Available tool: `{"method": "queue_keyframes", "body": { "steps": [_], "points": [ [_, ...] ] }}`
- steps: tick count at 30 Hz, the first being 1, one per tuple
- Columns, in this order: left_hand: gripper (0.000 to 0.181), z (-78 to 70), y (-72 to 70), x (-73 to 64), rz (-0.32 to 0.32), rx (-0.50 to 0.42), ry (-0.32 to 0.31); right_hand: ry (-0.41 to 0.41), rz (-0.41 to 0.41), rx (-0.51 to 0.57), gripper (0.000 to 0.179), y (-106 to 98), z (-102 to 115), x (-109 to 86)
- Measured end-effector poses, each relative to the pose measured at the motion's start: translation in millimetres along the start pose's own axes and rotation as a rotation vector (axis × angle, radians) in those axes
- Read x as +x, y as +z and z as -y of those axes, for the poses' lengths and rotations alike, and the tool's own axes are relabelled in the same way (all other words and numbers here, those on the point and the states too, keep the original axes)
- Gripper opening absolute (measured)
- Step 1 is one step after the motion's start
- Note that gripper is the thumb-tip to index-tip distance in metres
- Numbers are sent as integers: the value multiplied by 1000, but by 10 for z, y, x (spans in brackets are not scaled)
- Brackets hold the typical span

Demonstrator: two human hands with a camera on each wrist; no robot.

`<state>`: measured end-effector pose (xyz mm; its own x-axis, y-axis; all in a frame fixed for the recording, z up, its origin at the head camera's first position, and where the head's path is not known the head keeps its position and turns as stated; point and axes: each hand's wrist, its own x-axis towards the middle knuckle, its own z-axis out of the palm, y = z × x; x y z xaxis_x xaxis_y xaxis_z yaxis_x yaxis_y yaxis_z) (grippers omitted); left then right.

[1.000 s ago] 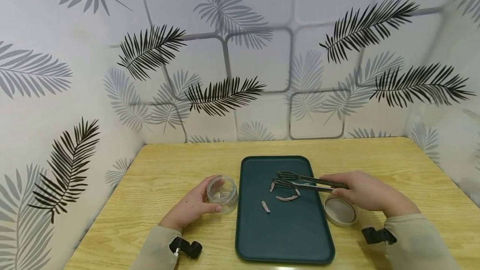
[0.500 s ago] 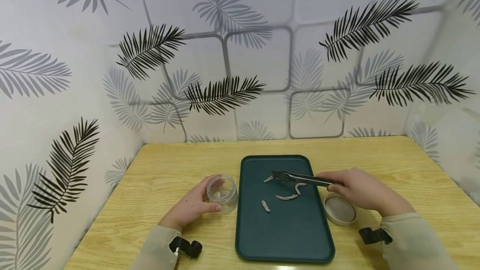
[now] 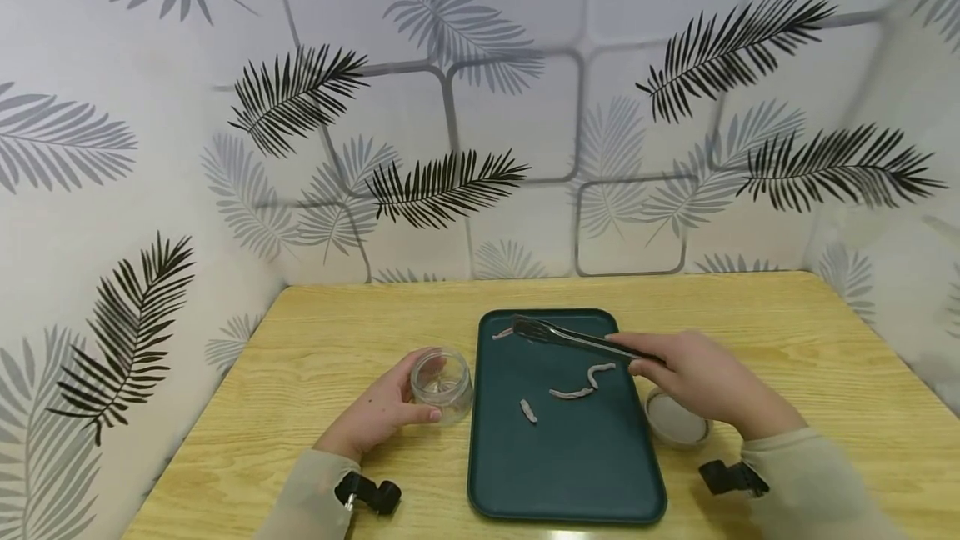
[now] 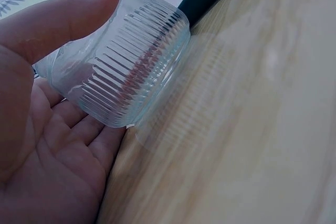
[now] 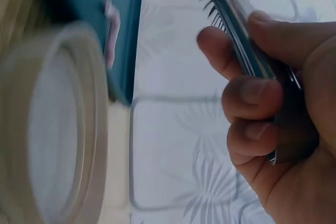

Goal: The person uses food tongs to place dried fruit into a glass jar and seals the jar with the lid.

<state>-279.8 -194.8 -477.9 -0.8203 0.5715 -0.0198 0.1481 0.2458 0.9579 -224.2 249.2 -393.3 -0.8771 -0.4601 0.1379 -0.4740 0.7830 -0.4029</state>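
My left hand holds a clear glass jar upright on the table, thumb on the near side and fingers round the far side. Through its ribbed wall in the left wrist view, reddish-brown bits show low in the jar. My right hand grips metal tongs, their arms pressed together. At the tongs' tips, over the tray's far left corner, pokes out a thin pinkish strip. Several similar greyish-pink strips lie on the dark green tray, among them a short strip left of the others.
A round, pale lid lies just right of the tray, below my right hand; it looms close in the right wrist view. The wooden table meets a leaf-patterned wall at the back.
The tongs have closed on a strip and moved left and away, from mid-tray toward the far left corner, taking the strip along. My left hand and the jar have stayed put.
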Motion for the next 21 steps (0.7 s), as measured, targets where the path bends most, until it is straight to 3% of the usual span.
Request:
{"method": "queue_keyframes", "body": {
  "steps": [12,21],
  "points": [
    [83,9,7,-29,12,23,29,-142,-90,19,47,269,611,101],
    [89,-41,19,3,1,-1,-12,-226,-120,8,49,349,670,123]
  ]
}}
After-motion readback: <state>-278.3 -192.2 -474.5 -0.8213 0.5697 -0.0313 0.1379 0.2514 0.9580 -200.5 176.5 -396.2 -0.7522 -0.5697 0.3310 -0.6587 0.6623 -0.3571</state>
